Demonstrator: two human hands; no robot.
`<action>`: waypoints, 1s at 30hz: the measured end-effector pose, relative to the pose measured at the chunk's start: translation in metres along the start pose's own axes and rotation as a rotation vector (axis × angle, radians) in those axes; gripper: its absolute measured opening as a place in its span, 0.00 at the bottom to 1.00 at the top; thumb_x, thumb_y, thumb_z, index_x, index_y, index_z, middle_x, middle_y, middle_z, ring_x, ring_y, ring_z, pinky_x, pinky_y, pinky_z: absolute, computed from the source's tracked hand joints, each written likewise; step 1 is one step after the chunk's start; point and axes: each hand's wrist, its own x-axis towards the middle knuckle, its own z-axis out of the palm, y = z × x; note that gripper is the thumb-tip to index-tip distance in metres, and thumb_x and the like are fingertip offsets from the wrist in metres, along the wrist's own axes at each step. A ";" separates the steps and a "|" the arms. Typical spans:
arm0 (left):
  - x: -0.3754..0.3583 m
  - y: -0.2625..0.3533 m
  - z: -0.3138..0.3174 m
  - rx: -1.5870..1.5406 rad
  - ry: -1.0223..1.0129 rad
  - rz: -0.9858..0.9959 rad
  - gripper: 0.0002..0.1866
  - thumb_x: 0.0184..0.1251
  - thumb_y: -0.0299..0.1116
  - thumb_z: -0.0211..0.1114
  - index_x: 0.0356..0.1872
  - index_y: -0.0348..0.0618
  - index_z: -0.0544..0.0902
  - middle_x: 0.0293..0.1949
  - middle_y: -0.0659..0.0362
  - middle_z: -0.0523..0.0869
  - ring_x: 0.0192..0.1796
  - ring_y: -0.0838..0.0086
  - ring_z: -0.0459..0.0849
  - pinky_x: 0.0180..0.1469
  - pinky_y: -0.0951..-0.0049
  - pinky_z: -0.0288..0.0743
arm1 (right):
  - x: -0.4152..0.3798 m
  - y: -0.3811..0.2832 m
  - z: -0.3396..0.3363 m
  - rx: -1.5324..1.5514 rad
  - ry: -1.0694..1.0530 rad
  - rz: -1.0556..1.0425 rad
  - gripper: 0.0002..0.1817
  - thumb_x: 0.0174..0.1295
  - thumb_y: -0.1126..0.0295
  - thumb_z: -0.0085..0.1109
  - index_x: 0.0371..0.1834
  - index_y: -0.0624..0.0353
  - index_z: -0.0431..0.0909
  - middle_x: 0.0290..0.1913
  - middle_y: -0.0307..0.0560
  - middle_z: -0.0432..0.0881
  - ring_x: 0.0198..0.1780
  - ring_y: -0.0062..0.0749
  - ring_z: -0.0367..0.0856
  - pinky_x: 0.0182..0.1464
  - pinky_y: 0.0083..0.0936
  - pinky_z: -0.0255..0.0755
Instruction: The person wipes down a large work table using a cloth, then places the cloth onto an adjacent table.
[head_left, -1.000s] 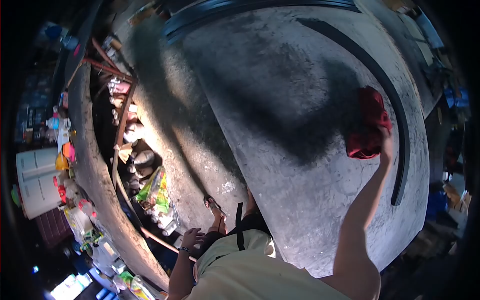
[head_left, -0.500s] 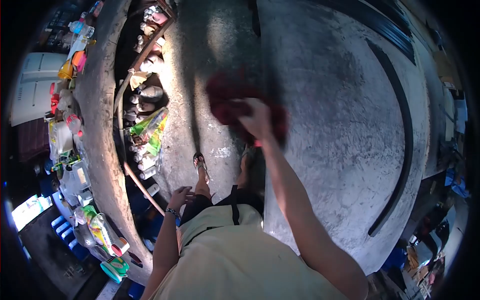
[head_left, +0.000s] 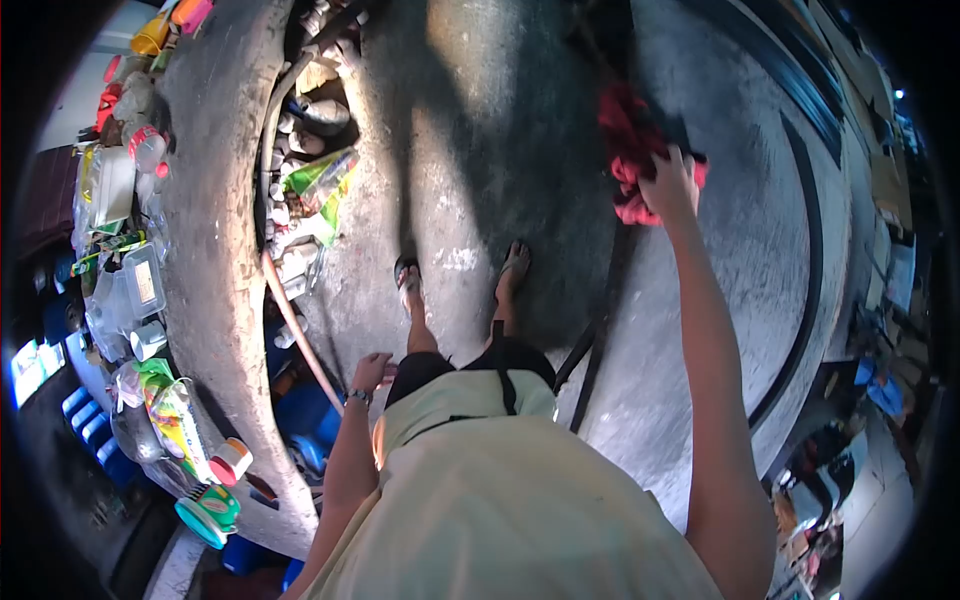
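Note:
A crumpled red cloth (head_left: pixel 632 135) is in my right hand (head_left: pixel 672 183), at the near edge of the grey tabletop (head_left: pixel 740 250) on the right. Part of the cloth hangs over that edge, and my fingers are bent on top of it. My left hand (head_left: pixel 373 371) hangs low beside my left thigh, away from the cloth. Its fingers are apart and hold nothing.
A worn ledge (head_left: pixel 215 230) on the left bears plastic containers (head_left: pixel 135 285), bottles and a green tub (head_left: pixel 208 515). Below it lie several bottles and a green plastic packet (head_left: pixel 325 190). A pole (head_left: pixel 300 330) leans there. My sandalled feet stand on the concrete floor (head_left: pixel 455 200).
My right hand has moved right with the red cloth, from above the gap beside the table to the table's edge. The view has shifted, and my feet stand farther apart.

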 end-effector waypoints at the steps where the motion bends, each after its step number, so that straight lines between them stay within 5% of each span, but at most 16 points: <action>1: 0.004 -0.004 -0.015 -0.032 -0.028 0.005 0.18 0.72 0.41 0.57 0.54 0.40 0.80 0.38 0.54 0.88 0.34 0.71 0.87 0.33 0.74 0.80 | -0.048 -0.011 -0.010 -0.049 -0.072 0.014 0.24 0.50 0.64 0.62 0.54 0.49 0.81 0.65 0.49 0.68 0.63 0.55 0.68 0.56 0.46 0.77; 4: 0.021 0.016 -0.055 0.019 -0.062 0.014 0.20 0.70 0.42 0.55 0.55 0.41 0.79 0.40 0.52 0.88 0.37 0.68 0.89 0.36 0.72 0.82 | -0.193 -0.040 -0.028 -0.176 -0.375 0.034 0.27 0.53 0.60 0.66 0.59 0.50 0.78 0.71 0.55 0.59 0.69 0.62 0.60 0.60 0.48 0.74; 7: 0.042 0.027 -0.096 0.063 -0.045 0.031 0.20 0.70 0.42 0.55 0.55 0.41 0.79 0.41 0.51 0.89 0.38 0.66 0.89 0.36 0.71 0.82 | -0.320 -0.080 -0.056 -0.189 -0.691 0.088 0.20 0.51 0.61 0.67 0.46 0.58 0.84 0.70 0.58 0.62 0.69 0.66 0.62 0.60 0.46 0.75; 8: 0.046 0.032 -0.108 0.087 -0.052 0.041 0.19 0.70 0.41 0.54 0.54 0.42 0.80 0.40 0.51 0.89 0.37 0.67 0.90 0.35 0.70 0.82 | -0.364 -0.088 -0.056 -0.205 -0.692 0.093 0.17 0.49 0.60 0.68 0.40 0.58 0.84 0.67 0.56 0.66 0.66 0.63 0.67 0.53 0.46 0.79; 10: 0.056 0.038 -0.124 0.102 -0.030 -0.006 0.18 0.70 0.41 0.54 0.50 0.39 0.82 0.35 0.50 0.89 0.33 0.68 0.89 0.32 0.70 0.81 | -0.430 -0.109 -0.054 -0.161 -0.975 0.370 0.19 0.49 0.62 0.64 0.43 0.61 0.85 0.69 0.60 0.68 0.59 0.60 0.77 0.55 0.45 0.78; 12: 0.087 0.034 -0.140 0.031 -0.072 -0.048 0.17 0.68 0.40 0.56 0.47 0.36 0.82 0.33 0.47 0.88 0.29 0.66 0.88 0.28 0.68 0.81 | -0.507 -0.093 -0.040 0.018 -1.226 0.756 0.29 0.46 0.58 0.66 0.50 0.68 0.81 0.54 0.64 0.82 0.57 0.53 0.81 0.59 0.43 0.76; 14: 0.109 0.031 -0.149 -0.071 -0.160 -0.140 0.18 0.66 0.40 0.59 0.40 0.30 0.80 0.30 0.43 0.87 0.25 0.64 0.86 0.23 0.67 0.79 | -0.558 -0.077 -0.077 0.265 -1.508 1.137 0.30 0.56 0.55 0.61 0.56 0.67 0.78 0.51 0.59 0.84 0.53 0.49 0.84 0.59 0.42 0.76; 16: 0.167 0.010 -0.164 -0.219 -0.302 -0.286 0.17 0.66 0.40 0.58 0.33 0.31 0.79 0.26 0.46 0.86 0.15 0.63 0.77 0.19 0.71 0.75 | -0.629 -0.058 -0.120 0.332 -1.321 1.337 0.29 0.58 0.54 0.59 0.56 0.66 0.78 0.50 0.58 0.84 0.53 0.48 0.84 0.58 0.42 0.77; 18: 0.143 0.042 -0.140 0.081 -0.262 -0.218 0.20 0.68 0.44 0.56 0.46 0.33 0.78 0.35 0.44 0.87 0.24 0.63 0.80 0.27 0.67 0.78 | -0.687 -0.043 -0.151 0.448 -0.959 1.630 0.28 0.59 0.54 0.58 0.56 0.65 0.77 0.49 0.57 0.85 0.52 0.46 0.84 0.57 0.42 0.77; 20: 0.088 0.098 -0.111 0.448 -0.255 -0.138 0.22 0.69 0.42 0.54 0.56 0.36 0.75 0.43 0.43 0.86 0.36 0.59 0.86 0.38 0.60 0.80 | -0.725 -0.025 -0.165 0.751 -0.360 1.850 0.27 0.61 0.54 0.56 0.56 0.64 0.77 0.48 0.56 0.85 0.51 0.45 0.85 0.57 0.41 0.78; 22: 0.079 0.139 -0.087 0.634 -0.254 -0.097 0.23 0.70 0.41 0.54 0.61 0.38 0.73 0.48 0.43 0.86 0.44 0.56 0.88 0.44 0.57 0.82 | -0.727 -0.001 -0.157 1.224 0.345 1.767 0.26 0.63 0.54 0.54 0.56 0.64 0.77 0.47 0.55 0.85 0.51 0.44 0.85 0.56 0.41 0.78; 24: 0.074 0.179 -0.065 0.544 -0.234 0.013 0.23 0.70 0.41 0.53 0.61 0.38 0.73 0.48 0.44 0.86 0.44 0.56 0.89 0.44 0.58 0.82 | -0.693 0.023 -0.134 1.601 0.838 1.438 0.25 0.65 0.54 0.53 0.56 0.63 0.77 0.46 0.54 0.85 0.50 0.43 0.85 0.56 0.41 0.79; 26: 0.065 0.218 -0.039 0.474 -0.234 0.133 0.22 0.71 0.40 0.52 0.61 0.38 0.73 0.47 0.44 0.86 0.43 0.57 0.89 0.44 0.60 0.82 | -0.634 0.040 -0.102 1.644 1.024 1.233 0.22 0.71 0.55 0.43 0.53 0.60 0.79 0.43 0.50 0.86 0.45 0.38 0.86 0.52 0.38 0.82; 28: 0.059 0.254 -0.019 0.443 -0.233 0.212 0.22 0.72 0.39 0.50 0.62 0.38 0.72 0.47 0.44 0.86 0.45 0.59 0.88 0.46 0.60 0.82 | -0.556 0.065 -0.064 1.515 1.180 1.348 0.20 0.70 0.56 0.46 0.45 0.61 0.82 0.38 0.46 0.86 0.41 0.37 0.86 0.44 0.35 0.81; 29: 0.057 0.269 -0.010 0.412 -0.213 0.246 0.21 0.72 0.38 0.51 0.60 0.38 0.74 0.46 0.44 0.87 0.42 0.59 0.89 0.43 0.61 0.82 | -0.532 0.086 -0.028 1.128 0.972 1.313 0.16 0.67 0.61 0.52 0.46 0.62 0.81 0.39 0.47 0.85 0.40 0.33 0.85 0.46 0.29 0.78; 30: 0.048 0.282 -0.003 0.407 -0.197 0.277 0.20 0.72 0.38 0.51 0.60 0.39 0.74 0.46 0.45 0.87 0.42 0.60 0.89 0.43 0.62 0.82 | -0.501 0.102 -0.001 0.957 0.709 1.412 0.22 0.64 0.56 0.56 0.50 0.64 0.80 0.44 0.52 0.85 0.46 0.42 0.85 0.52 0.34 0.77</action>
